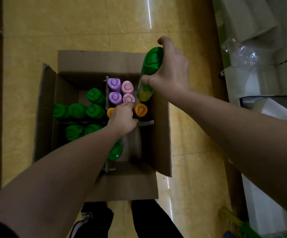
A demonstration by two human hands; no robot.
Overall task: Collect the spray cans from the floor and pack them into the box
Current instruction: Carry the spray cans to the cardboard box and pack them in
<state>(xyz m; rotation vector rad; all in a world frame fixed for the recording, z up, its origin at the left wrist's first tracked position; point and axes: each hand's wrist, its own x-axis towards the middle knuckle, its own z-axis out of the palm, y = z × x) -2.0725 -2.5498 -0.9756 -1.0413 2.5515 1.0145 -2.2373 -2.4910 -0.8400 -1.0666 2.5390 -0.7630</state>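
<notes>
An open cardboard box stands on the floor with card dividers inside. Several green-capped spray cans stand in its left half. Purple-capped cans, pink-capped cans and orange-capped cans fill the far right compartment. My right hand grips a green-capped can near its top, tilted over the box's far right corner, its lower end inside the box. My left hand reaches into the box and its fingers curl over a can between the orange caps; that can is hidden.
Yellow tiled floor surrounds the box. White shelving with clear plastic wrap runs along the right. A green and yellow can lies on the floor at the bottom right. My legs and a shoe are below the box.
</notes>
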